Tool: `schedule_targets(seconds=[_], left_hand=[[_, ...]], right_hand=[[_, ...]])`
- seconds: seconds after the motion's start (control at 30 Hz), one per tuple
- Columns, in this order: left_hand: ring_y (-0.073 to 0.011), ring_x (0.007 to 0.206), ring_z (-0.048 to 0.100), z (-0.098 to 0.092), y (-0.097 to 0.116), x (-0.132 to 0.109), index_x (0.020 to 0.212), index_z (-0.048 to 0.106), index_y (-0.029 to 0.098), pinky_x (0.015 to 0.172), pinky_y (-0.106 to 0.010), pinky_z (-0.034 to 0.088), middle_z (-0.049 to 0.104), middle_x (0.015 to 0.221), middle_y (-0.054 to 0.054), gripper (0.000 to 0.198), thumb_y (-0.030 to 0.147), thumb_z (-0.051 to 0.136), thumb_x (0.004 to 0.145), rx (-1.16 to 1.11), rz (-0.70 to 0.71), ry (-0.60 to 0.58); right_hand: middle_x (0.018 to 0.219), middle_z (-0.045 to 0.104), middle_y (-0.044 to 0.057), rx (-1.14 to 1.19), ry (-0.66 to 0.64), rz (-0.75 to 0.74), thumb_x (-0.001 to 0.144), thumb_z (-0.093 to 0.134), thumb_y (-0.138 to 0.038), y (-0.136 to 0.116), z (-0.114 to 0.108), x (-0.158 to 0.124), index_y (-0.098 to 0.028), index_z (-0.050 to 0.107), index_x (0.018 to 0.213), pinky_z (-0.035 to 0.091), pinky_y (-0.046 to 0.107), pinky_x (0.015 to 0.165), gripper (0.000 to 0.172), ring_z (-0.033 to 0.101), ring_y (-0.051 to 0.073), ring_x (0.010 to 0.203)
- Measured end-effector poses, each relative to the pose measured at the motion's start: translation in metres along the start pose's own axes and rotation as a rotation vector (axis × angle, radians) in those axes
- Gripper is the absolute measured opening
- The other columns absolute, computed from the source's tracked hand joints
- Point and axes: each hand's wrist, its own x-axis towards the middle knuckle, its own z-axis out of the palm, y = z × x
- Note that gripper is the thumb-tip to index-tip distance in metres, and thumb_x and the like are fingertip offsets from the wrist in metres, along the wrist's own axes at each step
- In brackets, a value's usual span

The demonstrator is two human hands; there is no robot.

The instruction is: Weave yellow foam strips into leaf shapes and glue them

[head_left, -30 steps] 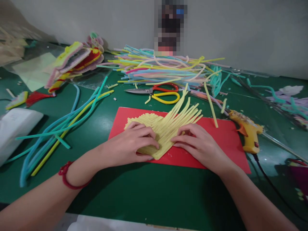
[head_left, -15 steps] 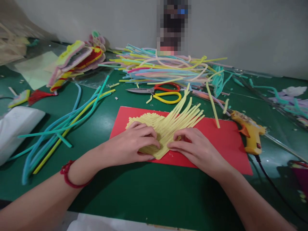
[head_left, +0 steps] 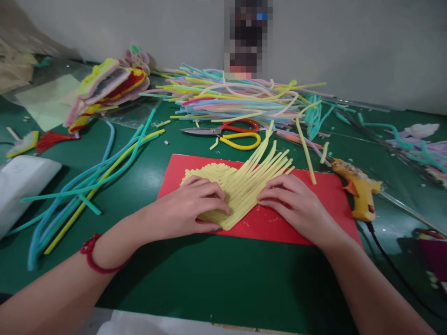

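Pale yellow pipe cleaners (head_left: 248,187) lie side by side on a red board (head_left: 328,204), making a leaf-like shape with a stepped left edge and loose ends fanning up to the right. My left hand (head_left: 200,202), with a red braided bracelet on its wrist, has bent fingers pressing the left part of this piece. Its fingertips partly hide the lower left strips. My right hand (head_left: 293,202) is closed in a pinch at the lower right edge of the strips, its wrist resting over the board's right side.
Scissors (head_left: 240,135) with one red and one yellow handle lie behind the board. A yellow glue gun (head_left: 363,190) is at the right. Blue, green and yellow pipe cleaners (head_left: 101,177) cross at the left. A multicoloured pile (head_left: 230,102) stands at the back.
My right hand has slid up and to the right along the edge of the yellow strips, uncovering more of them. The left hand stays pressed on the piece.
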Motion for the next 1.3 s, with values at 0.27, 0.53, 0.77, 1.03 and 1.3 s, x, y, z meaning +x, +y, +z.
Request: schedule_targets(seconds=[0.27, 0.53, 0.77, 1.03, 1.3], left_hand=[[-0.0184, 0.104, 0.054, 0.0, 0.0, 0.0, 0.104, 0.061, 0.026, 0.095, -0.035, 0.031, 0.061, 0.107, -0.002, 0.02, 0.028, 0.064, 0.085, -0.003, -0.001, -0.002], [-0.0182, 0.103, 0.053, 0.0, 0.0, 0.0, 0.103, 0.061, 0.025, 0.095, -0.035, 0.029, 0.06, 0.106, -0.002, 0.02, 0.028, 0.064, 0.084, -0.003, 0.012, 0.002], [-0.0182, 0.104, 0.054, 0.0, -0.001, 0.0, 0.104, 0.061, 0.025, 0.094, -0.034, 0.03, 0.06, 0.105, -0.002, 0.021, 0.027, 0.065, 0.084, -0.015, 0.018, 0.004], [-0.0175, 0.101, 0.054, 0.001, -0.002, 0.0, 0.106, 0.061, 0.025, 0.092, -0.033, 0.031, 0.059, 0.104, -0.002, 0.021, 0.028, 0.064, 0.085, 0.0, 0.007, 0.006], [-0.0176, 0.1, 0.054, 0.0, 0.001, 0.001, 0.104, 0.061, 0.025, 0.091, -0.034, 0.033, 0.059, 0.103, -0.002, 0.021, 0.026, 0.064, 0.084, -0.001, 0.004, -0.003]], right_hand=[[0.096, 0.059, 0.005, -0.058, 0.072, 0.069, 0.092, 0.051, -0.025, 0.014, -0.006, -0.004, -0.026, 0.066, 0.099, 0.048, 0.038, 0.086, 0.016, 0.058, 0.021, 0.094], [0.096, 0.057, 0.006, -0.081, 0.095, 0.088, 0.092, 0.05, -0.023, 0.018, -0.009, -0.004, -0.023, 0.066, 0.096, 0.047, 0.038, 0.086, 0.016, 0.057, 0.021, 0.093], [0.094, 0.058, 0.005, -0.073, 0.114, 0.081, 0.092, 0.051, -0.024, 0.013, -0.006, -0.003, -0.025, 0.066, 0.094, 0.048, 0.037, 0.084, 0.016, 0.058, 0.021, 0.092], [0.087, 0.063, 0.005, -0.014, -0.014, -0.086, 0.095, 0.048, -0.027, -0.017, 0.008, 0.003, -0.021, 0.069, 0.089, 0.046, 0.031, 0.074, 0.022, 0.058, 0.016, 0.083], [0.086, 0.064, 0.004, -0.025, -0.043, -0.159, 0.095, 0.047, -0.027, -0.027, 0.016, 0.003, -0.02, 0.068, 0.089, 0.043, 0.03, 0.074, 0.023, 0.055, 0.015, 0.082]])
